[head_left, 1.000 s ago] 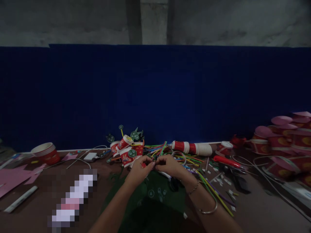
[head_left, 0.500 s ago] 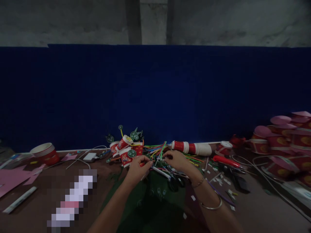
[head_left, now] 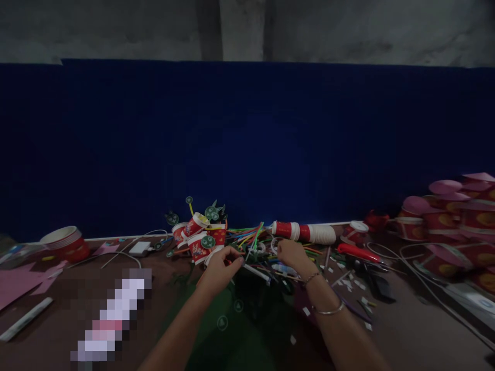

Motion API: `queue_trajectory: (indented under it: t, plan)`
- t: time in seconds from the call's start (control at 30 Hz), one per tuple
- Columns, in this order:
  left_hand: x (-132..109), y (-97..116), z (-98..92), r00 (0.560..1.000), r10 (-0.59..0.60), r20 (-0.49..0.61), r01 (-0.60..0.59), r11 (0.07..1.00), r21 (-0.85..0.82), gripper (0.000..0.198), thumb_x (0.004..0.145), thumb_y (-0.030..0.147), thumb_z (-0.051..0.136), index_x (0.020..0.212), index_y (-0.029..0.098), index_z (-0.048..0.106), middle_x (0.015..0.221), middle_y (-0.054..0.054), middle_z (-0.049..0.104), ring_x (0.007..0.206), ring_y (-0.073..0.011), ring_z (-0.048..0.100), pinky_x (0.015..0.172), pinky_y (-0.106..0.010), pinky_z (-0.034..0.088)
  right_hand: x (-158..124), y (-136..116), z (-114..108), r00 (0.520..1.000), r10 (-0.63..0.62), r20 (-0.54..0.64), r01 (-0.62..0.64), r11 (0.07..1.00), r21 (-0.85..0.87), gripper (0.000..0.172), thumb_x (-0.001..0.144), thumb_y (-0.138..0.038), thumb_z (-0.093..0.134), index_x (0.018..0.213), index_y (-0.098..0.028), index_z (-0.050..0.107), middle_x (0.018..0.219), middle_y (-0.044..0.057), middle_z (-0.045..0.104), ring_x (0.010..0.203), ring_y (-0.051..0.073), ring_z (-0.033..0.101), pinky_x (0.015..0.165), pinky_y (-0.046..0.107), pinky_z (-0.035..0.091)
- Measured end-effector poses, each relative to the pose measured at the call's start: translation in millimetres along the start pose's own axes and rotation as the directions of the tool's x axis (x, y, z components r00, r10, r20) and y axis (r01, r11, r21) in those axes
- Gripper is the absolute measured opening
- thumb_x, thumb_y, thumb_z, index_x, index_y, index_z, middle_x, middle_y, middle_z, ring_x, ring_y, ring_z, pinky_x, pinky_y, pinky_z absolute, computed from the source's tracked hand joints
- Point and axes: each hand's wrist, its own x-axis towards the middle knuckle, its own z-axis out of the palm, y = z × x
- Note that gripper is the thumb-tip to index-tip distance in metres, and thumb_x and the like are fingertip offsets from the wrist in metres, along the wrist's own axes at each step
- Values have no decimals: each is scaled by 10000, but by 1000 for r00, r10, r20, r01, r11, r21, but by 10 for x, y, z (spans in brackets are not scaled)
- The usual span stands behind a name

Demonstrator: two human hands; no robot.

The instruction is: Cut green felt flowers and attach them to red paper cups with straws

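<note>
At lower centre of the frame, your left hand (head_left: 219, 267) is pinching its fingertips (head_left: 240, 260) together; your right hand (head_left: 291, 253) is resting among the straws (head_left: 247, 237), and I cannot tell its grip.

Straws (head_left: 251, 238): plastic, smooth, slight gloss. Cups (head_left: 198, 241): printed paper, light sheen. Bangle (head_left: 328, 310): metal, polished. Backdrop (head_left: 247, 144): blue, matt, looks like cloth or felt. Table (head_left: 406, 335): brown, matt, smooth. Pink sheets (head_left: 15, 282): paper, matt. Cutter (head_left: 358, 252): red plastic, glossy. Wall (head_left: 348, 31): grey, rough, like bare concrete.
</note>
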Motion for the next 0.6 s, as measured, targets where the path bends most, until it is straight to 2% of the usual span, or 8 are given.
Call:
queue_trajectory:
  t: [0.13, 0.27, 0.4, 0.6]
  plan:
    - [2, 49, 6, 992, -127, 9, 126, 968, -218, 160, 667, 314, 604, 666, 171, 532, 594, 12, 594, 569, -136, 567, 509, -227, 395, -35, -28, -89, 998, -27, -56, 29, 999, 37, 172, 769, -286, 510, 843, -165, 607, 818, 87, 668, 777, 217, 615, 605, 262, 354]
    - [-7, 127, -57, 969, -247, 6, 224, 868, -443, 198, 646, 291, 626, 664, 175, 466, 671, -31, 661, 600, -160, 622, 499, -224, 410, -51, -89, -111, 991, -44, -123, 67, 980, 190, 117, 764, -250, 499, 831, -169, 549, 725, 34, 628, 663, 164, 566, 549, 238, 286]
    - [10, 159, -199, 943, -316, -106, 183, 757, -628, 196, 623, 240, 629, 673, 179, 449, 618, 1, 643, 554, -142, 621, 483, -204, 418, -53, -161, -99, 984, -68, -164, 130, 904, 408, 65, 759, -210, 495, 810, -172, 509, 676, 2, 579, 608, 134, 507, 545, 224, 269]
    - [68, 118, -344, 861, -462, -213, 114, 585, -803, 264, 540, 193, 632, 731, 193, 450, 588, 21, 618, 470, -103, 565, 431, -177, 397, -58, -247, -83, 978, -78, -194, 181, 780, 598, 60, 789, -222, 429, 745, -191, 457, 595, -43, 479, 550, 118, 452, 540, 224, 286]
